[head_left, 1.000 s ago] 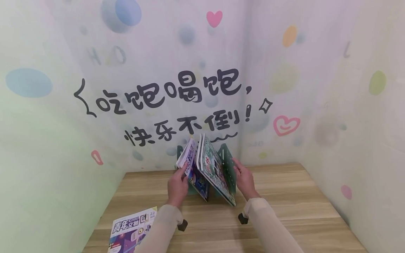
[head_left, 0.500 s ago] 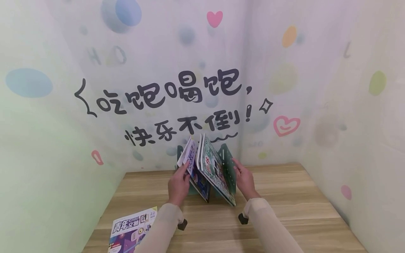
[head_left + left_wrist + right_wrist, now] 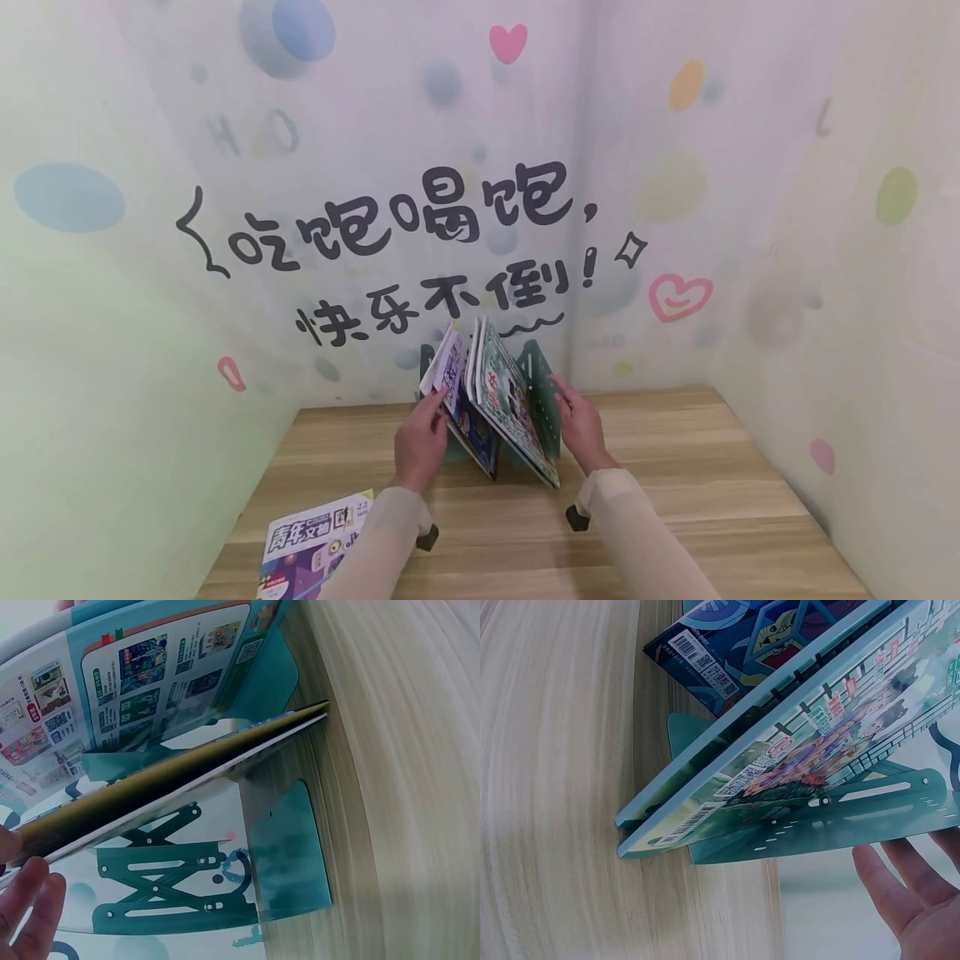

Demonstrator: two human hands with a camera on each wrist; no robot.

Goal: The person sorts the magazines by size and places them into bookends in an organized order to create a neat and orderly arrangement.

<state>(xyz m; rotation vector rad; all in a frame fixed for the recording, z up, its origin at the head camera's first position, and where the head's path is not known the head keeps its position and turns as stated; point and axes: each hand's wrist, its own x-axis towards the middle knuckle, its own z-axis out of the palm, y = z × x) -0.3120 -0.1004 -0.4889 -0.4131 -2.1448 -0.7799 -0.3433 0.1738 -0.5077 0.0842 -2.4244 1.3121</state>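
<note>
Between the plates of a green expandable metal bookend (image 3: 154, 892), several magazines stand tilted. My left hand (image 3: 420, 442) pinches the thin purple-and-white magazines (image 3: 452, 375) at their near edge, thumb on one side and fingers on the other. They lean inside the bookend's left end, their lower corners on the table. Two pale-edged magazines with green illustrated covers (image 3: 512, 396) lean to the right of these, touched by neither hand. My right hand (image 3: 583, 432) rests its extended fingers (image 3: 889, 881) against the outside of the bookend's right end plate (image 3: 832, 829).
Flat on the wooden table (image 3: 675, 492) at the front left lies another purple-and-white magazine (image 3: 307, 542), partly covered by my left sleeve. A printed fabric wall (image 3: 480, 108) rises directly behind the bookend. Side walls border the table left and right.
The magazines in my left hand have shifted very slightly to the right at their lower corner. My right hand, the bookend and the green magazines have stayed put.
</note>
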